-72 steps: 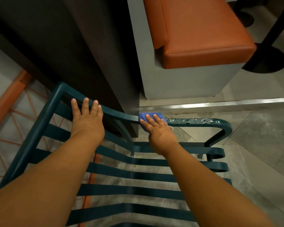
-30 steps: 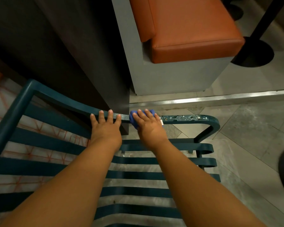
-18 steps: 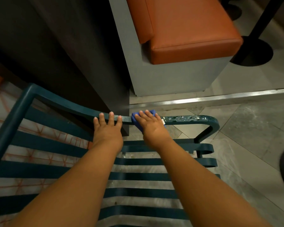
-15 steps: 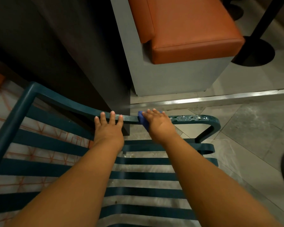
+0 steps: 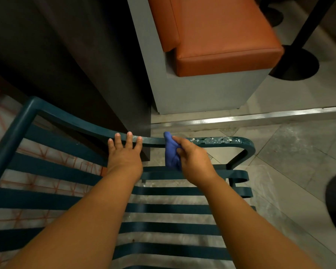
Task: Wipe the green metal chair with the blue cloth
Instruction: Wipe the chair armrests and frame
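While the head view is looking down over the green metal chair [image 5: 70, 169], the person's left hand [image 5: 124, 158] is resting flat on the curved top rail, fingers [image 5: 129, 139] straight and slightly spread, holding nothing. The right hand [image 5: 192, 160] is gripping the blue cloth [image 5: 171, 152], with its fingers curled round the bunched fabric; the cloth is touching the rail just beside the left hand and hanging down below it. To the right of the cloth, the rail's end is showing pale, flaky speckles [image 5: 215, 140], which are either chipped paint or grime; which one cannot be told. Below, the seat slats are lying unwiped-looking, over a tiled floor [image 5: 299, 152]. An orange bench [image 5: 221, 35] is standing well apart, beyond the chair.

Judging from this, the risk is that the bunched cloth is snagging on the rough speckled patch, or sliding off the narrow rail so the hand is rubbing bare metal. Leaning too hard on the rail could also be tipping the chair.
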{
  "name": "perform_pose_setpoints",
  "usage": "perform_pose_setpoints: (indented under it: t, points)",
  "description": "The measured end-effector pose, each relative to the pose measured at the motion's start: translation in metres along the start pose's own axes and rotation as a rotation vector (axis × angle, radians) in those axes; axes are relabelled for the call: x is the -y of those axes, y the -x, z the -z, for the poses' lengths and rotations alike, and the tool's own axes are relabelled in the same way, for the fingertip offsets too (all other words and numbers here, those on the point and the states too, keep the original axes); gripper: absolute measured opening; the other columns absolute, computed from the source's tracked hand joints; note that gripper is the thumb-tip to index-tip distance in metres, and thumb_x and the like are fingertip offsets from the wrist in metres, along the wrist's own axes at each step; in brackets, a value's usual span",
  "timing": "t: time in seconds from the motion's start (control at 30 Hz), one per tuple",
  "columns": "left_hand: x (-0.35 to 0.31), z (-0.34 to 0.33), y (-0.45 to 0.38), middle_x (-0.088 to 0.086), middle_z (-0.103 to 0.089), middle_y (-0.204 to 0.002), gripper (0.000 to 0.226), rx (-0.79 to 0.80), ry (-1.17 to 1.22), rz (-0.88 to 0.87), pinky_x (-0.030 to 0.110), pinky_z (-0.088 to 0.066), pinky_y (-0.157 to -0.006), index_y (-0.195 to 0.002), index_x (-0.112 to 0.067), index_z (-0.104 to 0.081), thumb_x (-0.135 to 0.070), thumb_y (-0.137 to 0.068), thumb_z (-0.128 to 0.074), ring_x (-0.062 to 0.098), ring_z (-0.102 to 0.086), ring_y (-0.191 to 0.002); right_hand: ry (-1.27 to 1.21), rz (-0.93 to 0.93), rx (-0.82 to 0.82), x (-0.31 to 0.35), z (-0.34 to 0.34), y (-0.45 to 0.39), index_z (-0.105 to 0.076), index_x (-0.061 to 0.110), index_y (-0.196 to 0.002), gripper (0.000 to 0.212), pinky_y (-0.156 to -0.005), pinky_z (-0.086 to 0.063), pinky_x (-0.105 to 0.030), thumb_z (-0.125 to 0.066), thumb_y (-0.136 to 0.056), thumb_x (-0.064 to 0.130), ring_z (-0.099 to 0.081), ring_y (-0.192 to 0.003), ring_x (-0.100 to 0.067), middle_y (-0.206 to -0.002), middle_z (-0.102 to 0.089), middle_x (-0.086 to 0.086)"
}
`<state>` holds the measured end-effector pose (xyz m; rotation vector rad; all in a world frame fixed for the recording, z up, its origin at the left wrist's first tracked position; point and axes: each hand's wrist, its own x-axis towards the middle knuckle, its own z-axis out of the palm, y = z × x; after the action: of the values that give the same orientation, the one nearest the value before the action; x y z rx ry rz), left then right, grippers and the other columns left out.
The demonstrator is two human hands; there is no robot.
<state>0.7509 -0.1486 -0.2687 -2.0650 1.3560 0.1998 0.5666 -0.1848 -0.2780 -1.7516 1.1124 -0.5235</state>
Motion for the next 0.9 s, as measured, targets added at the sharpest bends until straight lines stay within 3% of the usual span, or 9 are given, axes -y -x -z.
perform_pose_setpoints:
  t: [0.1,0.23,0.3,0.47,0.53,0.73,0.9]
  points:
    - [0.001,0.0,0.0,0.009,0.023,-0.156,0.098,0.0,-0.002,0.002,0.056,0.009,-0.113,-0.147,-0.028,0.019,-0.018,-0.087,-0.058,0.041,0.017,-0.142,-0.306,-0.127,-0.117,0.006,-0.001,0.015,-0.053,0.028,-0.113,0.018,-0.077,-0.05,-0.02,-0.044,-0.1,0.019,-0.059,-0.095,-0.01,-0.099,-0.06,0.008]
    - [0.001,-0.002,-0.001,0.008,0.023,-0.156,0.098,-0.005,0.013,0.0,0.056,0.009,-0.114,-0.147,-0.029,0.018,-0.016,-0.087,-0.058,0.041,0.017,-0.142,-0.71,-0.33,-0.068,0.011,-0.003,0.022,-0.046,0.032,-0.108,0.011,-0.084,-0.055,-0.037,-0.039,-0.102,0.025,-0.061,-0.101,-0.019,-0.108,-0.06,-0.004]
    - [0.001,-0.002,-0.001,0.008,0.024,-0.156,0.102,-0.004,0.012,0.001,0.056,0.009,-0.114,-0.147,-0.029,0.019,-0.016,-0.085,-0.061,0.041,0.018,-0.142,-0.685,-0.368,-0.077,0.008,-0.001,0.022,-0.047,0.027,-0.109,0.011,-0.083,-0.054,-0.039,-0.047,-0.099,0.021,-0.062,-0.098,-0.022,-0.107,-0.061,-0.008]
    - [0.0,-0.004,-0.002,0.008,0.024,-0.156,0.106,0.002,0.001,0.0,0.056,0.009,-0.114,-0.147,-0.029,0.02,-0.017,-0.083,-0.065,0.041,0.019,-0.141,-0.839,-0.45,-0.069,0.002,0.008,0.023,-0.051,0.016,-0.12,0.041,-0.086,-0.054,-0.043,-0.069,-0.083,0.006,-0.062,-0.102,-0.032,-0.115,-0.06,-0.011]
    - [0.0,-0.004,-0.002,0.008,0.025,-0.156,0.108,0.005,-0.005,0.01,0.057,0.009,-0.114,-0.147,-0.029,0.02,-0.017,-0.083,-0.065,0.041,0.019,-0.141,-0.807,-0.438,-0.077,0.0,0.013,0.022,-0.054,0.012,-0.115,0.033,-0.084,-0.054,-0.043,-0.067,-0.085,0.008,-0.063,-0.101,-0.032,-0.113,-0.063,-0.015]
    - [-0.001,-0.008,-0.005,0.007,0.028,-0.155,0.115,0.006,-0.001,0.023,0.057,0.011,-0.113,-0.145,-0.031,0.023,-0.013,-0.079,-0.069,0.041,0.022,-0.14,-0.615,-0.325,0.001,0.002,0.022,0.027,-0.05,0.025,-0.107,0.014,-0.089,-0.053,-0.048,-0.056,-0.095,0.02,-0.062,-0.101,-0.028,-0.111,-0.06,-0.007]
    - [0.002,0.004,-0.001,0.004,0.019,-0.158,0.095,0.016,0.067,-0.025,0.058,0.011,-0.113,-0.149,-0.032,0.011,-0.021,-0.087,-0.06,0.039,0.017,-0.142,-0.778,-0.251,0.088,0.012,0.03,0.025,-0.053,0.011,-0.105,0.017,-0.076,-0.054,-0.041,-0.06,-0.089,0.006,-0.065,-0.09,-0.031,-0.101,-0.065,-0.015]
